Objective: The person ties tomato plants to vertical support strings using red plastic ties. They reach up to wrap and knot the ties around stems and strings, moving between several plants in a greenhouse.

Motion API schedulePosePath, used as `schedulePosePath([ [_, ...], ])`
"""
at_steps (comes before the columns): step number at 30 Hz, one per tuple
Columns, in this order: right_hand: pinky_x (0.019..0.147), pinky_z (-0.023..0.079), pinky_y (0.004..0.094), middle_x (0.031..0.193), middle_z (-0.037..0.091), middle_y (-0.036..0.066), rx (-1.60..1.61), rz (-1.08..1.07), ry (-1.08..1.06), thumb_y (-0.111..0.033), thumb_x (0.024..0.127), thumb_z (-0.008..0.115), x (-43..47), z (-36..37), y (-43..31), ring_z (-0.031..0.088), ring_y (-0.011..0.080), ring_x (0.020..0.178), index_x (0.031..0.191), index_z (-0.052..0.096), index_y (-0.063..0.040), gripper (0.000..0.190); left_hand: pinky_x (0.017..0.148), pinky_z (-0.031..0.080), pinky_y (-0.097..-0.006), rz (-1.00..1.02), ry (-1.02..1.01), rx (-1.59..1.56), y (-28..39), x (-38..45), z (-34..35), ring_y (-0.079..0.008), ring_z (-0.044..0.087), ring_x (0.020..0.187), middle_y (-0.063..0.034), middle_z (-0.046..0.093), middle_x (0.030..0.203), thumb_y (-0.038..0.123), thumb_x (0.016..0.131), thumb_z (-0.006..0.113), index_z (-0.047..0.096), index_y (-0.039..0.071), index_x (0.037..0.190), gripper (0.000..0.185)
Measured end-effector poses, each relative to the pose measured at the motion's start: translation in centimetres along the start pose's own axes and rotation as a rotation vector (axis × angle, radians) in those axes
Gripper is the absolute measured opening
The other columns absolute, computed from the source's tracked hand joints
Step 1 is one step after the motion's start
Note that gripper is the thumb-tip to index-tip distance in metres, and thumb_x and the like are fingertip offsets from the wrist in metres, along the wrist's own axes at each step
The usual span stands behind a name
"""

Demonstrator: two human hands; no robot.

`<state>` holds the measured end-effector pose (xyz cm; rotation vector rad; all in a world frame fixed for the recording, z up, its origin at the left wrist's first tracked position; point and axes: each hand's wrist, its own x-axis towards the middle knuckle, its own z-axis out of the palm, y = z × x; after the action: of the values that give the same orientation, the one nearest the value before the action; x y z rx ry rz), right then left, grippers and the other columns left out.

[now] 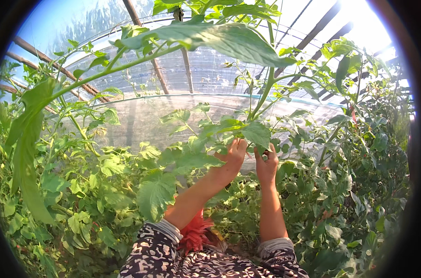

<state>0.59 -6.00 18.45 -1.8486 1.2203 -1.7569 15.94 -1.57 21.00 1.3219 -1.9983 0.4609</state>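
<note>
Both hands are raised to a tall tomato plant, whose thick green stem (266, 93) rises above them. My left hand (235, 154) has its fingers curled up under the leaves beside the stem. A thin pinkish strip (248, 154) shows at its right side; whether the fingers grip it is not clear. Close by on the right, my right hand (267, 164) is upright with thumb and forefinger raised apart. A broad leaf (257, 133) hangs over the fingertips and hides what they touch. At my chest is a bunch of red strips (196, 232).
Dense tomato foliage (102, 194) surrounds me on the left, and darker plants (349, 180) crowd the right. One large leaf (210, 36) arches close overhead. Plastic sheeting (144, 118) and wooden poles (158, 74) stand behind. A red tie (353, 114) hangs on another plant.
</note>
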Motion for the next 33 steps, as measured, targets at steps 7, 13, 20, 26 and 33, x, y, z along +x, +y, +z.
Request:
schedulePosePath([
  [7,0.057,0.046,0.0271,0.098,0.063,0.01,-0.189,-0.625,0.262,-0.011,0.083,0.064,5.8,-2.7,-15.3,0.058,0.0159,0.067,0.101,0.061,-0.004,0.02,0.051,0.051,-0.0358,0.048,0.056,-0.145,0.1,-4.7,-0.9,-0.0267,0.062,0.068,-0.0111,0.055,0.111,0.004,0.075,0.064,0.051,0.006,0.12,0.047],
  [13,0.055,0.05,0.0359,0.095,0.063,0.009,-0.962,-0.71,0.158,-0.028,0.086,0.061,10.6,-3.1,-19.7,0.063,0.0258,0.075,0.106,0.057,-0.012,0.026,0.063,0.053,-0.0348,0.144,0.031,-0.431,4.8,-7.0,-8.1,-0.0256,0.063,0.078,-0.0104,0.061,0.097,0.005,0.08,0.062,0.059,0.0,0.102,0.024],
  [20,0.069,0.051,0.0407,0.102,0.062,0.01,-1.165,-0.6,-0.072,-0.014,0.09,0.051,11.1,-0.9,-20.6,0.063,0.03,0.086,0.106,0.06,-0.011,0.018,0.059,0.051,-0.0334,0.048,-0.006,-0.432,0.1,-17.8,-4.7,-0.0245,0.059,0.078,-0.0125,0.055,0.084,0.005,0.071,0.059,0.059,-0.002,0.095,0.025],
  [26,0.067,0.046,0.0443,0.101,0.063,0.006,-1.372,-0.609,-0.222,-0.016,0.094,0.039,13.6,-2.4,-20.3,0.062,0.0324,0.086,0.106,0.052,-0.015,0.018,0.066,0.053,-0.0338,-0.036,-0.187,-0.468,-0.5,-22.0,-8.2,-0.0251,0.06,0.086,-0.0106,0.054,0.097,0.01,0.081,0.058,0.06,-0.004,0.099,0.023],
  [33,0.085,0.045,0.0345,0.107,0.066,0.003,-1.01,-0.697,-0.05,-0.017,0.095,0.041,18.2,-7.6,-19.3,0.063,0.0198,0.094,0.115,0.061,-0.01,0.029,0.061,0.052,-0.0336,-0.133,-0.14,-0.526,-1.5,-27.8,-10.3,-0.0247,0.06,0.079,-0.0087,0.057,0.093,0.01,0.078,0.061,0.062,0.002,0.096,0.019],
])
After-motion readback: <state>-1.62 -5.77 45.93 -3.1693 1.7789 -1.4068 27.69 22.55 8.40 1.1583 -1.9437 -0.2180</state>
